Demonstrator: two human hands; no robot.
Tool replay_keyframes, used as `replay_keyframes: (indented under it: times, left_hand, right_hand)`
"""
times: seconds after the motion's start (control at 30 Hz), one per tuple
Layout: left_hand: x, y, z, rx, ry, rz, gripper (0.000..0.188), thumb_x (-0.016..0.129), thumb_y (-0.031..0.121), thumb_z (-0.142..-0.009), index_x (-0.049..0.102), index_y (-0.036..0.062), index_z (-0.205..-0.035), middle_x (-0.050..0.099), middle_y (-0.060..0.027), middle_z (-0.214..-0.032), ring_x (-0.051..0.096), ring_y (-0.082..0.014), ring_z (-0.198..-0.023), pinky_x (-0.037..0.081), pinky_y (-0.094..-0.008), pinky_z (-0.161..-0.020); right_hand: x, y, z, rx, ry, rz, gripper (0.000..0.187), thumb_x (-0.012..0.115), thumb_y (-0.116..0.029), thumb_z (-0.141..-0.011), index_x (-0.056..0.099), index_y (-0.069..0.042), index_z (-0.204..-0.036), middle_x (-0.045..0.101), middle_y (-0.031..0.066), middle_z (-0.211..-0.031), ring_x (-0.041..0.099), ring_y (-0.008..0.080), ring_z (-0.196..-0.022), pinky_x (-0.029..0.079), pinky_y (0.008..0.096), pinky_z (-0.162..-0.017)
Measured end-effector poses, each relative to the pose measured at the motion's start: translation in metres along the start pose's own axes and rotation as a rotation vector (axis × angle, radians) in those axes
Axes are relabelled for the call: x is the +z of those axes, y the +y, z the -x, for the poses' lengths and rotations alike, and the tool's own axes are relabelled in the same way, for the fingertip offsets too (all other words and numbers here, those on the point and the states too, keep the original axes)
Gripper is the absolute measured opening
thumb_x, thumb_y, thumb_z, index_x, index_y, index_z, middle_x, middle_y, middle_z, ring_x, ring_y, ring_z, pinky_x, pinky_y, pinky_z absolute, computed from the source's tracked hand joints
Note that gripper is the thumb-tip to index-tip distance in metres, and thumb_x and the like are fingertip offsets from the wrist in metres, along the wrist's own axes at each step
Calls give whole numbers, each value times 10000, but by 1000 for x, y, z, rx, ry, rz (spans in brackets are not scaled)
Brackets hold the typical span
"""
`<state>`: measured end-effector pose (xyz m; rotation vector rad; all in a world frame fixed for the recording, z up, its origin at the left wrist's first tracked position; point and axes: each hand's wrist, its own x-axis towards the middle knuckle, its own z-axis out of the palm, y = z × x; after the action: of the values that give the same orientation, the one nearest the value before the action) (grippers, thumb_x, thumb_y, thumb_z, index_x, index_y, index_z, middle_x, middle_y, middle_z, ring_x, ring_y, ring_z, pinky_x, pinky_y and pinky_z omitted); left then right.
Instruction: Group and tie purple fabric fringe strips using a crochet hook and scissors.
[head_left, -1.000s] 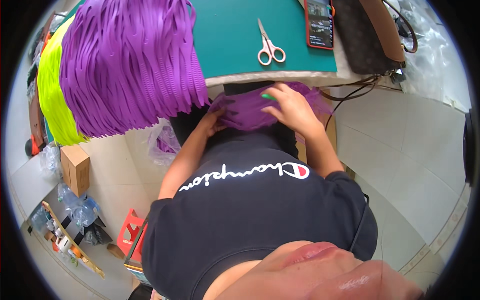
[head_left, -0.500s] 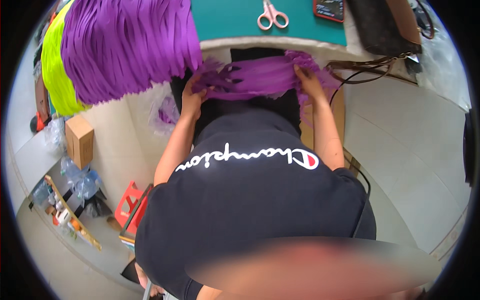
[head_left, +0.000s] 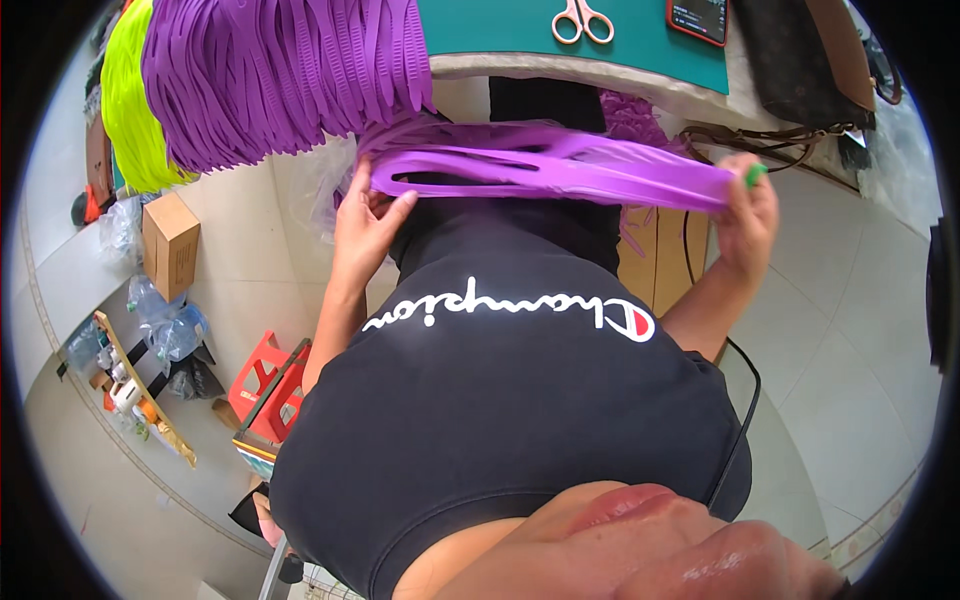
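A bundle of long, flat purple strips (head_left: 640, 178) is stretched sideways over my lap, just past the front of my black shirt. My right hand (head_left: 748, 215) grips its right end, where the strips come together flat. Something small and green (head_left: 755, 176) shows at the fingertips of that hand. At the other end, where the strips spread into loops with gaps between them, my left hand (head_left: 368, 222) has its thumb and fingers around them. A thick pile of similar purple strips (head_left: 280, 75) hangs over the table edge, beside a yellow-green bunch (head_left: 135, 110).
On the green mat (head_left: 480, 28) lie pink-handled scissors (head_left: 582, 22) and a phone (head_left: 698, 18). A dark bag (head_left: 810, 60) with straps sits at the table's right. Purple scraps (head_left: 632, 118) lie beyond my lap. A cardboard box (head_left: 170, 245) and a red stool (head_left: 268, 385) stand left.
My right hand has moved right and slightly nearer. The strips between my hands now form a longer, straighter bundle, instead of a short frayed one. The whole view has shifted a little.
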<state>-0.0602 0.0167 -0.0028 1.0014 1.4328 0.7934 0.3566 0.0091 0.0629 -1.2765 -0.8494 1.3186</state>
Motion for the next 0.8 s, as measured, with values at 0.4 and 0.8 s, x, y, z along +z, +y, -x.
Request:
replay_keyframes:
  times: [0.4,0.8]
  left_hand:
    - [55,99,-14,465,-604,-636,481,727,237,-803,585,54,-1224,656,-142,-1095,627,-299,-1023,492,-377,-864]
    - [127,80,-41,-292,-798,732,408,525,268,-988,473,25,-1311,570,-117,-1241,574,-242,-1138,485,-419,-948]
  right_hand:
    - [41,-87,13,-460,-36,-371,132,450,-128,-983,421,-37,-892,413,22,-800,431,46,-596,323,173,-504]
    - [64,-54,-26,-264,196,373,293,618,-233,-938,627,-10,-1127,609,-20,-869,395,-7,-671,289,149,-582]
